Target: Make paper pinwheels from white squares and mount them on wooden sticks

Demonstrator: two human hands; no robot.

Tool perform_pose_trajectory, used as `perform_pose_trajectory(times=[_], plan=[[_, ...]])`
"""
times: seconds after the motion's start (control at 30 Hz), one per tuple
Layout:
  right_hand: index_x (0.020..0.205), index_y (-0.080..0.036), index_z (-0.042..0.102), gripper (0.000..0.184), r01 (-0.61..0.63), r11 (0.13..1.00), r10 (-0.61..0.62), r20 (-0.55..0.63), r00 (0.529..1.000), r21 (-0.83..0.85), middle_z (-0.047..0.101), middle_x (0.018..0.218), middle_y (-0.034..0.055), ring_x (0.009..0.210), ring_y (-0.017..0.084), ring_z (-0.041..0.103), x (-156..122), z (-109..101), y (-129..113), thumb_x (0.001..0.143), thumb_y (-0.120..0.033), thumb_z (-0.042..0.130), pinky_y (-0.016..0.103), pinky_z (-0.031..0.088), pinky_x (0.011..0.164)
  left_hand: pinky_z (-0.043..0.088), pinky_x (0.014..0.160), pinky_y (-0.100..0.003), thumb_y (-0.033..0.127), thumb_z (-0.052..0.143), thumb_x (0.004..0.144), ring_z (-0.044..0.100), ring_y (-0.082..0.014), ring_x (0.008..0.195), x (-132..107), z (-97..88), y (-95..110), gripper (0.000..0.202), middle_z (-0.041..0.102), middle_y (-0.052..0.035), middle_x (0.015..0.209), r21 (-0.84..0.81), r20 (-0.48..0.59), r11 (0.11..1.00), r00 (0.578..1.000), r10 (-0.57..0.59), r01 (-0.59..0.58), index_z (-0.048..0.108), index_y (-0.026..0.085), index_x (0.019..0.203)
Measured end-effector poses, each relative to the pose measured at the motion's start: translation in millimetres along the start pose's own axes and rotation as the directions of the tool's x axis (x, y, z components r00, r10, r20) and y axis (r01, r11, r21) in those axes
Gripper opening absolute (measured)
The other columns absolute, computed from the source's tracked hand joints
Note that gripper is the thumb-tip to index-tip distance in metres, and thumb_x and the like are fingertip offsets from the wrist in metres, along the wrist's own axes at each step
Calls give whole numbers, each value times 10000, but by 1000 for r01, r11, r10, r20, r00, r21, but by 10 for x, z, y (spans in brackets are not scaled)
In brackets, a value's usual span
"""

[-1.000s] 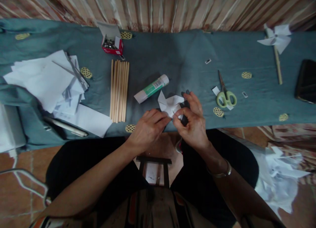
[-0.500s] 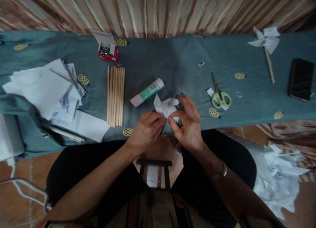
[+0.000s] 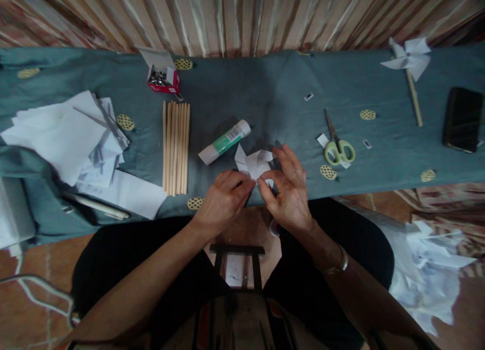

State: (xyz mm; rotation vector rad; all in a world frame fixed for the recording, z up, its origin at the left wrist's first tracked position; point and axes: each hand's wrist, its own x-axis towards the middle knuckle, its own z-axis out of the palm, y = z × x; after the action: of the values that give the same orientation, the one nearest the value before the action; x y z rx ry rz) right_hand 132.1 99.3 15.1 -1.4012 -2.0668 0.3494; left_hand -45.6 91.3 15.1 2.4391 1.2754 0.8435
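Both my hands meet over a white folded paper pinwheel point(image 3: 252, 163) at the near edge of the teal-covered table point(image 3: 265, 97). My left hand point(image 3: 223, 198) pinches the paper's near side with fingers closed. My right hand point(image 3: 290, 191) pinches its centre with thumb and forefinger, the other fingers raised and spread. A glue stick point(image 3: 225, 142) lies just beyond the paper, to the left.
Several wooden sticks point(image 3: 175, 147) lie side by side left of the glue. A red box of pins point(image 3: 162, 77), a pile of white paper point(image 3: 71, 133), green scissors point(image 3: 337, 145), a finished pinwheel on a stick point(image 3: 409, 64) and a black phone point(image 3: 462, 120) are also on the table. Paper scraps point(image 3: 432, 274) lie on the floor.
My hands have stayed on the paper pinwheel with only small finger shifts. The camera view has drifted slightly.
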Motion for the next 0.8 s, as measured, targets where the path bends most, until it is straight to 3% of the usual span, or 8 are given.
perform_pose_trajectory(times=[0.37, 0.8], plan=[[964, -243, 637, 112, 50, 998, -51, -8, 999, -31, 456, 1494, 68, 1440, 305, 345, -4, -5, -4, 928, -269, 534, 536, 362, 1115, 550, 767, -330, 174, 539, 948, 637, -193, 871, 7, -14, 13, 165, 691, -77, 919, 24, 27, 1000, 999, -18, 18, 682, 132, 1018], [1119, -262, 644, 258, 120, 991, -119, 35, 992, -51, 454, 1500, 62, 1452, 311, 326, -9, 5, -25, 935, -192, 475, 556, 378, 1103, 555, 770, -334, 178, 531, 953, 634, -190, 877, -2, -16, 11, 167, 687, -72, 924, 23, 41, 1000, 999, -18, 17, 675, 147, 1032]])
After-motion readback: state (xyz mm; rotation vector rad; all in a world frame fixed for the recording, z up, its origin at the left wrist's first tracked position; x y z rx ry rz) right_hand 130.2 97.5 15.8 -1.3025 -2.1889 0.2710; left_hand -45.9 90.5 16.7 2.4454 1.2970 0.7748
